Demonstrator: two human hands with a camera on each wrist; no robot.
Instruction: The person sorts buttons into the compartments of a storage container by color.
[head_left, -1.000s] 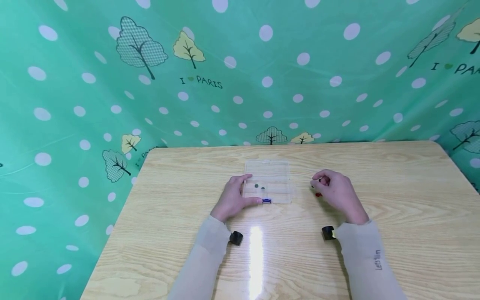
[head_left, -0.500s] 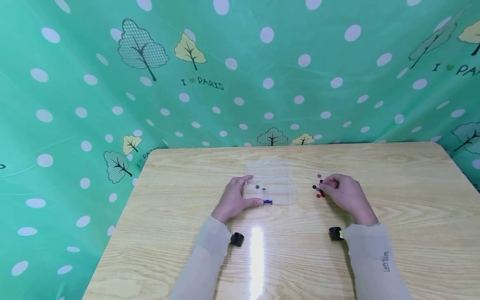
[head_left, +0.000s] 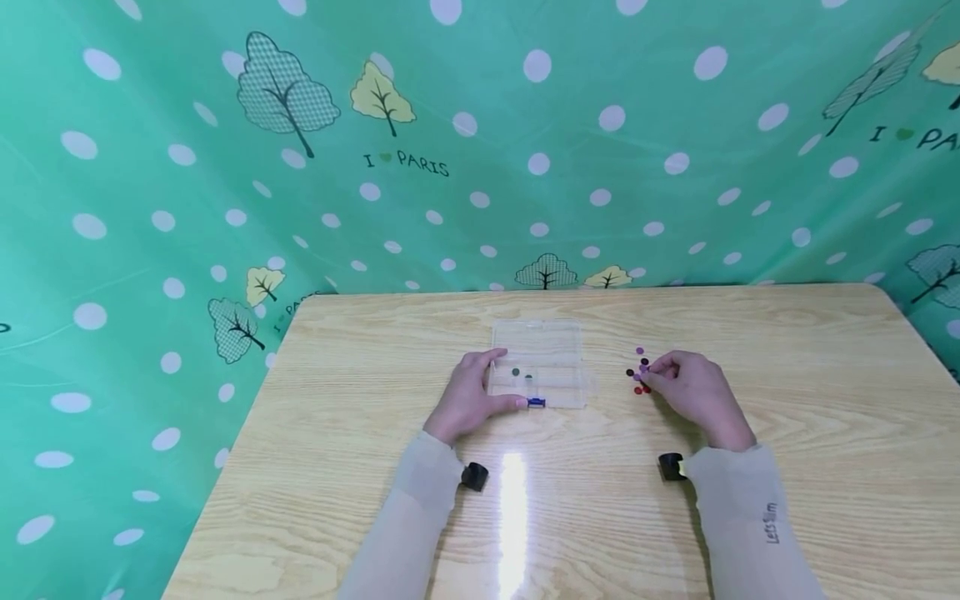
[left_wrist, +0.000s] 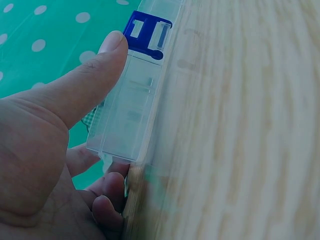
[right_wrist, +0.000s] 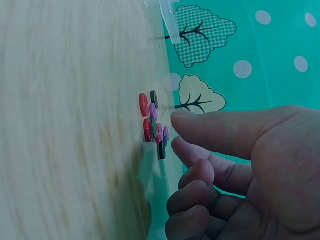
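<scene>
A clear plastic compartment box [head_left: 555, 337] lies on the table with a blue latch [head_left: 536, 402] on its near edge. My left hand [head_left: 468, 396] grips its left end, thumb along the front beside the latch and fingers round the far side. Small dark green buttons [head_left: 515, 372] show inside the box. To the right lies a loose group of several red, black and purple buttons [head_left: 638, 390], also seen edge-on as red buttons [right_wrist: 144, 105] in the right wrist view. Right beside them is my right hand [head_left: 693, 392], thumb and index fingertip apart, nothing visible between them.
The wooden table [head_left: 360, 500] reaches back to a green dotted curtain [head_left: 480, 150]. Black wrist cameras [head_left: 475, 477] sit at both cuffs. A bright light reflection [head_left: 513, 517] crosses the near tabletop.
My right hand has shifted right and slightly nearer to me, uncovering most of the buttons it overlapped one second ago. The left hand keeps its grip on the box.
</scene>
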